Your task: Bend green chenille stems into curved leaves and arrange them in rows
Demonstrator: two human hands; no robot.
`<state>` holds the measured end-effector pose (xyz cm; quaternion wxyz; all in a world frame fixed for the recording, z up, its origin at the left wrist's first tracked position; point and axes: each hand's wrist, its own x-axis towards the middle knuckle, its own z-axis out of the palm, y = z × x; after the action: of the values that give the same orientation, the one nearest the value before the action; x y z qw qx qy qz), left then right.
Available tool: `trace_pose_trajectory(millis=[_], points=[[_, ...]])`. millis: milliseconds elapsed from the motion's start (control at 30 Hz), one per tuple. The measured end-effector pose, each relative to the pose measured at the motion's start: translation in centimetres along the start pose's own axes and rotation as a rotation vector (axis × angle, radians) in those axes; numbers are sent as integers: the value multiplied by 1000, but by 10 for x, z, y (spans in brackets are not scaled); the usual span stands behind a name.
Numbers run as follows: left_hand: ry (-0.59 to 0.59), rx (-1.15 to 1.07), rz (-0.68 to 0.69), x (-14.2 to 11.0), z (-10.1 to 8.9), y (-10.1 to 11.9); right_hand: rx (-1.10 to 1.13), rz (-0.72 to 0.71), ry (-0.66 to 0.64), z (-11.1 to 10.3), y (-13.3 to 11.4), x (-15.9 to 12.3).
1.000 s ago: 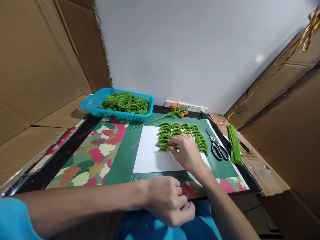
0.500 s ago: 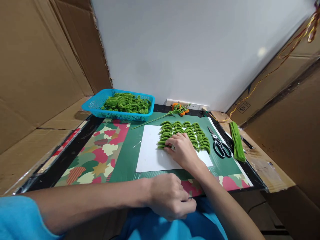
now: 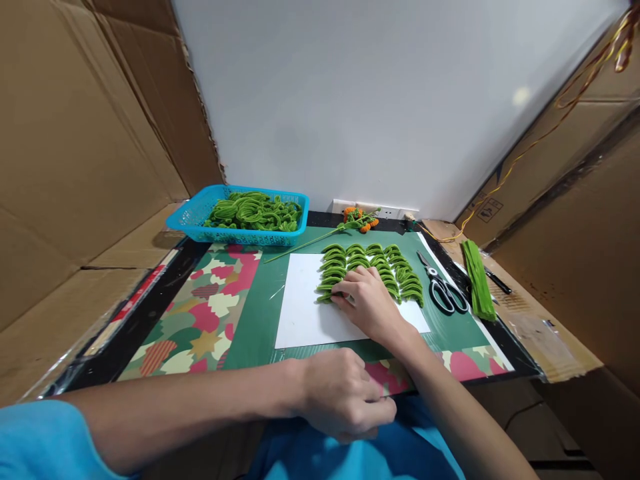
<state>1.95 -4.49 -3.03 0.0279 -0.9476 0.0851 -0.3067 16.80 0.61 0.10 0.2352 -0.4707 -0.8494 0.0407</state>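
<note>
My right hand (image 3: 367,300) reaches over a white sheet (image 3: 305,327), its thumb and fingers pinched together at the near end of the rows. They close on a bent green pipe cleaner, mostly hidden by the fingers. Several curved green pipe cleaners (image 3: 332,263) lie on the sheet in neat columns. Nearer my body, my left hand (image 3: 347,395) is curled into a fist above the table's front edge; whatever it holds is hidden.
A blue plastic basket (image 3: 193,230) of green pipe-cleaner shapes stands back left. An orange flower with a green stem (image 3: 320,238) lies behind the sheet. Black-handled scissors (image 3: 443,293) and a bundle of green pipe cleaners (image 3: 479,281) lie right. Cardboard walls (image 3: 100,167) flank the table.
The view has shifted slightly. My right hand stays at the near end of the rows, its fingers moved only slightly. My left fist stays in place.
</note>
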Motion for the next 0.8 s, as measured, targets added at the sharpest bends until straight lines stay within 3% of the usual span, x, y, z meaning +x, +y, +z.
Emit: trace_pose_trajectory(millis=[500,800], points=[[61,-43,16,1,0,-3,-35,-122,-14,4,-4,4],[1,-40,23,-5,3,-4,-96,-172,5,9,-1,8]])
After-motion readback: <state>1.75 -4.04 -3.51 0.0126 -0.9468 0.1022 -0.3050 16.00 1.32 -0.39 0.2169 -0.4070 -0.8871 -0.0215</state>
